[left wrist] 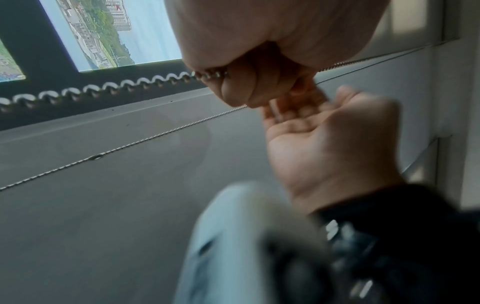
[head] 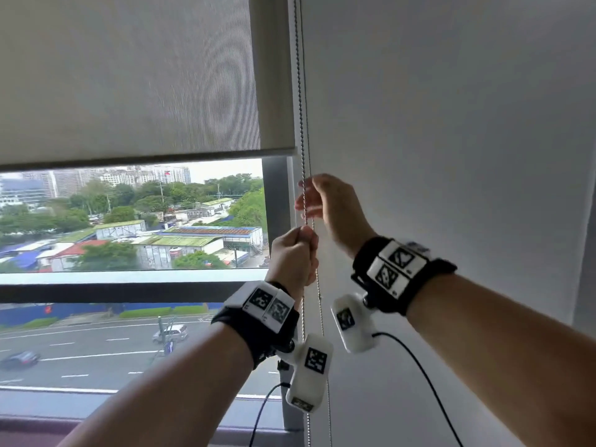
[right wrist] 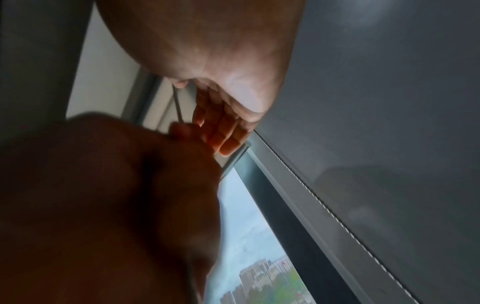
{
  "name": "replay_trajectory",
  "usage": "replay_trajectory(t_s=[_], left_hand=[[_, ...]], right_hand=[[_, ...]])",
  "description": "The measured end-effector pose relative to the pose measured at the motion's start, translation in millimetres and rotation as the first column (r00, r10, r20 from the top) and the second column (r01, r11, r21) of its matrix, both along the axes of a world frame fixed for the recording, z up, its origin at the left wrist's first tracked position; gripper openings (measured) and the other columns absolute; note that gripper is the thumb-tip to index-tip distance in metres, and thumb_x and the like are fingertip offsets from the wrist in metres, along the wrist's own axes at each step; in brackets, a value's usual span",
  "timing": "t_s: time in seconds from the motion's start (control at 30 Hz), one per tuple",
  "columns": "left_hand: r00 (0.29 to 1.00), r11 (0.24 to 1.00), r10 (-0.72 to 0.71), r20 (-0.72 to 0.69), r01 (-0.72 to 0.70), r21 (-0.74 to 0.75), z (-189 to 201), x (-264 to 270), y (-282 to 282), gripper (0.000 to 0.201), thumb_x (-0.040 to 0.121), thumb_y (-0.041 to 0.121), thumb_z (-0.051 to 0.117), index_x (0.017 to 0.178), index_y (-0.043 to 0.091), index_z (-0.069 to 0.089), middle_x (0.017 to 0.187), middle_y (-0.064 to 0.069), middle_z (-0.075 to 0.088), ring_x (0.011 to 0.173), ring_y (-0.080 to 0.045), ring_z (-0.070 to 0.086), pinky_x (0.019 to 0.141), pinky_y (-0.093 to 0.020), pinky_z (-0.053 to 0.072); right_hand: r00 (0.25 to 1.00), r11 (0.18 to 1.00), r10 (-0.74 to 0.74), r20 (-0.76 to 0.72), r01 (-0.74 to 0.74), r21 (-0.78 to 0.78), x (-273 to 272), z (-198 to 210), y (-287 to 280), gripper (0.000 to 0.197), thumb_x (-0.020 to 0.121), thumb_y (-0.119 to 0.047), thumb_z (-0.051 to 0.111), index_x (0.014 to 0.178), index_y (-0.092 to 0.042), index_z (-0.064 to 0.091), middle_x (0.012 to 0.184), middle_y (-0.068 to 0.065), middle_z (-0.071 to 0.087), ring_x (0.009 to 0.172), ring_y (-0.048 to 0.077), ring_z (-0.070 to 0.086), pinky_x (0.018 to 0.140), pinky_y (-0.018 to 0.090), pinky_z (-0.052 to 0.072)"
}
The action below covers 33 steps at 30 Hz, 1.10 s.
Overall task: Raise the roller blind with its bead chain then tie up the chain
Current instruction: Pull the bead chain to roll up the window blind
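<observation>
Left hand [head: 292,253] fingers curled tight around the bead chain [head: 300,101], right hand [head: 325,204] at its 1 o'clock, fingers loose, barely touching it. Roller blind [head: 129,75] is partway up.

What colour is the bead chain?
The bead chain is shiny silver metal; the left wrist view shows it best.
</observation>
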<state>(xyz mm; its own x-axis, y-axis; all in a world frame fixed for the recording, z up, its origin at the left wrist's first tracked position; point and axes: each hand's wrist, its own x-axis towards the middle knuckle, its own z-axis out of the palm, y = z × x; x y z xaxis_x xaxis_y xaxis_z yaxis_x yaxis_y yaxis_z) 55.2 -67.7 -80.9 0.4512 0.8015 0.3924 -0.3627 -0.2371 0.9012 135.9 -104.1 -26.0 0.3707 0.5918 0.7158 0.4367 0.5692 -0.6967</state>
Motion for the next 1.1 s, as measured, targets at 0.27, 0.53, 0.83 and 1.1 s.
replay_trajectory(t_s=[0.27,0.53,0.83,1.1], left_hand=[[0.984,0.997,-0.018,-0.178,0.005,-0.071,-72,-8,-3,0.026,0.093,0.005,0.034,0.073,0.012,0.048,0.046,0.000,0.025,0.033,-0.008,0.020,0.038,-0.011,0.016],[0.973,0.984,-0.175,-0.151,0.168,-0.061,-67,-9,7,0.013,0.064,0.006,0.059,0.056,0.013,0.067,0.058,-0.006,0.059,0.053,-0.018,0.053,0.057,-0.028,0.041],[0.991,0.989,-0.134,-0.012,0.134,0.057,1,-16,25,0.027,0.097,0.019,0.038,0.087,0.007,0.060,0.076,-0.005,0.060,0.072,-0.015,0.057,0.064,-0.024,0.054],[0.979,0.982,-0.186,0.085,0.181,0.060,39,-4,21,0.034,0.098,0.030,0.035,0.100,0.004,0.057,0.073,-0.012,0.059,0.063,-0.023,0.057,0.064,-0.033,0.047]], right_hand=[[0.998,0.999,0.041,-0.041,-0.041,0.008,-13,53,20,0.030,0.105,-0.027,0.033,0.099,-0.012,0.057,0.068,0.005,0.059,0.052,0.017,0.051,0.047,0.028,0.046],[0.990,0.987,-0.125,-0.064,0.131,0.096,-13,34,49,0.036,0.092,-0.033,0.033,0.058,-0.023,0.037,0.051,-0.007,0.035,0.048,0.013,0.030,0.051,0.028,0.024],[0.983,0.981,-0.179,-0.034,0.181,0.071,-16,-41,45,0.030,0.089,-0.029,0.036,0.060,-0.024,0.040,0.058,-0.003,0.041,0.058,0.019,0.038,0.060,0.040,0.037],[0.990,0.998,-0.047,-0.134,0.042,-0.040,-12,-129,44,0.036,0.096,-0.032,0.039,0.061,-0.030,0.044,0.058,-0.008,0.040,0.054,0.016,0.034,0.053,0.039,0.031]])
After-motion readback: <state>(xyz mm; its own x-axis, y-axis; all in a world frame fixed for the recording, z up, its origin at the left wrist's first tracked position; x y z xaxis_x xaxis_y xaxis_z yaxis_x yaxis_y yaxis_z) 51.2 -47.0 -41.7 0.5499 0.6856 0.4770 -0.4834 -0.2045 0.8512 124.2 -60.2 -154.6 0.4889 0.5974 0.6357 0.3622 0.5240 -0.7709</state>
